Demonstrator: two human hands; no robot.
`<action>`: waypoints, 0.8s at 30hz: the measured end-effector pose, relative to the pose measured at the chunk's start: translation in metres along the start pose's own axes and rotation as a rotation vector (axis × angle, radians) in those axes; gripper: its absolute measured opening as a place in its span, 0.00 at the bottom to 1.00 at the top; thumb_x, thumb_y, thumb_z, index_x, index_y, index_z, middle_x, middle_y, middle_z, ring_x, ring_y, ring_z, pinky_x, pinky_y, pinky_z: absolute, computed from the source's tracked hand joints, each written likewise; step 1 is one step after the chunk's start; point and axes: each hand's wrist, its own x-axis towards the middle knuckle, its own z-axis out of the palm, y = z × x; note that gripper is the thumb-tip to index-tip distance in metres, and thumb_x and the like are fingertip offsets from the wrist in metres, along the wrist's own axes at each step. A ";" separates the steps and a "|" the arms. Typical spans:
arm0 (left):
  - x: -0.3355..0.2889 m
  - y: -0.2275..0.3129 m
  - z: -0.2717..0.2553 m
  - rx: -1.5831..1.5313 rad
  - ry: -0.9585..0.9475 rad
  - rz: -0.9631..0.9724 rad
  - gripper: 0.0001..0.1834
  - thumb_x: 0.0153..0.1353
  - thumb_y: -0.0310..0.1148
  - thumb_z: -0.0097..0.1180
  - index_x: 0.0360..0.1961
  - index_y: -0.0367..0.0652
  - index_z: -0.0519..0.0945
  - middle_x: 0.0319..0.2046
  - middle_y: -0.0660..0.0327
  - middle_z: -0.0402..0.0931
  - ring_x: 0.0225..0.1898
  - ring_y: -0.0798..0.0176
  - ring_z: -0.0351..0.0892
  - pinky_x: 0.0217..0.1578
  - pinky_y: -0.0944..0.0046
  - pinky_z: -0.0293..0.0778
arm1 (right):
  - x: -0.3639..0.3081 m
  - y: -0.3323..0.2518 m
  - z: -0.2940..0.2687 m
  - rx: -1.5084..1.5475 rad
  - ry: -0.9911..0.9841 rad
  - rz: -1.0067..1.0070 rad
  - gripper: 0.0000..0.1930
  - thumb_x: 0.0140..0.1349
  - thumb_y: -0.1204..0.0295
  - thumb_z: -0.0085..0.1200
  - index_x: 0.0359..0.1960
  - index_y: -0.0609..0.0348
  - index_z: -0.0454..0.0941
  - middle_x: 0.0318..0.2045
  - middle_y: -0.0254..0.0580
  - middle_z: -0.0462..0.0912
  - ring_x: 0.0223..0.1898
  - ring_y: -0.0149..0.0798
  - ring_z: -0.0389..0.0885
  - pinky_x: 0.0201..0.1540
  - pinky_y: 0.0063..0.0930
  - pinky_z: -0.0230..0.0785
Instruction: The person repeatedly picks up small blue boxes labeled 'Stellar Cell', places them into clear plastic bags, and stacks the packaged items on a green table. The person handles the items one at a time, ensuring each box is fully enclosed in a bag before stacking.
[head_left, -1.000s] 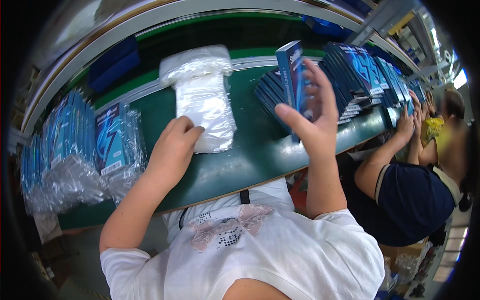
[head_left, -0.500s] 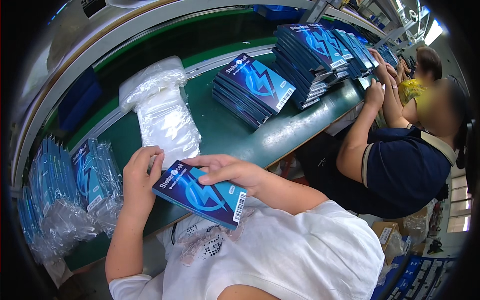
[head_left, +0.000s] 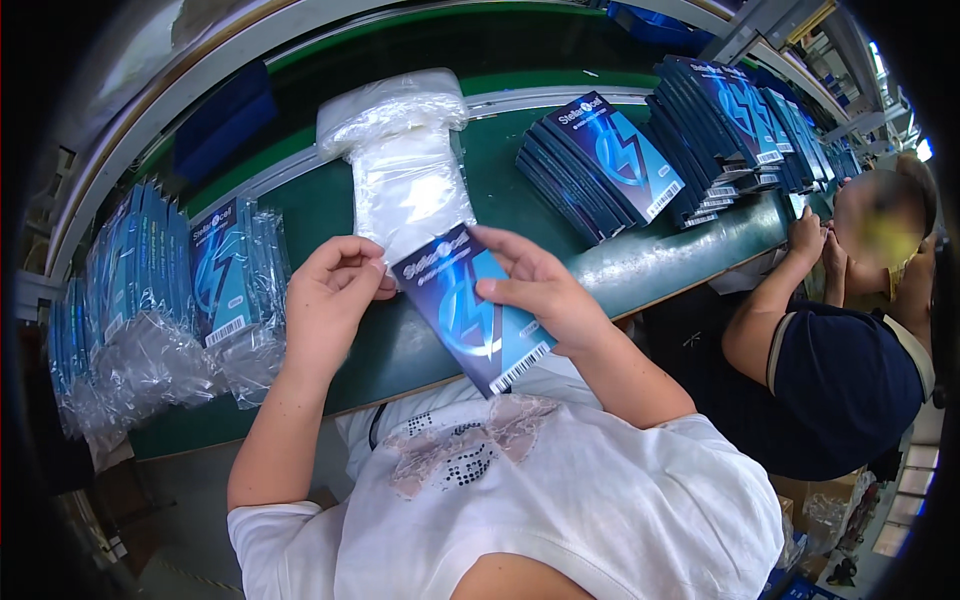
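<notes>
My right hand (head_left: 535,285) holds a flat blue box (head_left: 470,310) with a lightning-bolt print, thumb on its face and fingers behind. The box is tilted, its upper end at the near edge of a pile of clear plastic bags (head_left: 410,190). Curled and pinched, the fingers of my left hand (head_left: 340,285) meet at that same edge, beside the box's upper left corner. Whatever lies between those fingertips is too small to make out. Left of me, several bagged boxes (head_left: 220,265) stand upright in clear wrap.
A leaning stack of blue boxes (head_left: 605,165) lies on the green table (head_left: 390,355) to the right, with taller stacks (head_left: 715,130) beyond. A person in a dark shirt (head_left: 840,365) sits at my right. A blue bin (head_left: 225,120) stands behind at the left.
The box has turned steeper, and its upper end has come to the bags' near edge. My left hand stays by that edge, fingers still curled. The whole view has shifted.
</notes>
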 end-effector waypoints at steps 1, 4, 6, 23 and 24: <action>0.000 0.001 -0.002 0.078 -0.022 -0.013 0.05 0.60 0.23 0.54 0.37 0.34 0.76 0.31 0.61 0.76 0.32 0.70 0.78 0.35 0.71 0.76 | 0.002 0.001 0.000 -0.036 0.044 -0.049 0.32 0.58 0.80 0.54 0.64 0.70 0.55 0.51 0.49 0.74 0.45 0.31 0.78 0.48 0.23 0.72; 0.001 0.002 -0.004 0.212 -0.043 0.052 0.05 0.60 0.23 0.54 0.38 0.34 0.76 0.31 0.61 0.76 0.31 0.69 0.79 0.34 0.71 0.76 | 0.003 -0.005 -0.005 -0.059 -0.124 0.012 0.33 0.57 0.81 0.55 0.64 0.69 0.55 0.49 0.49 0.76 0.44 0.31 0.79 0.48 0.22 0.72; 0.003 0.007 -0.003 0.159 -0.021 0.024 0.06 0.59 0.23 0.55 0.37 0.33 0.77 0.31 0.61 0.77 0.32 0.71 0.78 0.34 0.73 0.75 | 0.004 -0.007 -0.008 -0.007 -0.256 0.139 0.37 0.54 0.82 0.57 0.65 0.70 0.53 0.47 0.50 0.77 0.45 0.33 0.79 0.47 0.23 0.72; 0.003 0.006 0.002 0.333 0.033 0.151 0.08 0.58 0.20 0.51 0.40 0.34 0.76 0.29 0.62 0.76 0.29 0.71 0.77 0.32 0.72 0.73 | 0.015 0.001 0.006 0.029 0.028 -0.102 0.22 0.57 0.80 0.52 0.55 0.71 0.65 0.45 0.45 0.76 0.43 0.31 0.76 0.46 0.23 0.70; 0.002 0.009 0.005 0.430 0.050 0.194 0.09 0.58 0.20 0.51 0.40 0.34 0.77 0.29 0.62 0.76 0.30 0.70 0.77 0.32 0.71 0.74 | 0.016 0.004 0.009 0.005 0.073 -0.118 0.20 0.58 0.79 0.53 0.52 0.69 0.66 0.43 0.44 0.77 0.42 0.30 0.77 0.46 0.23 0.70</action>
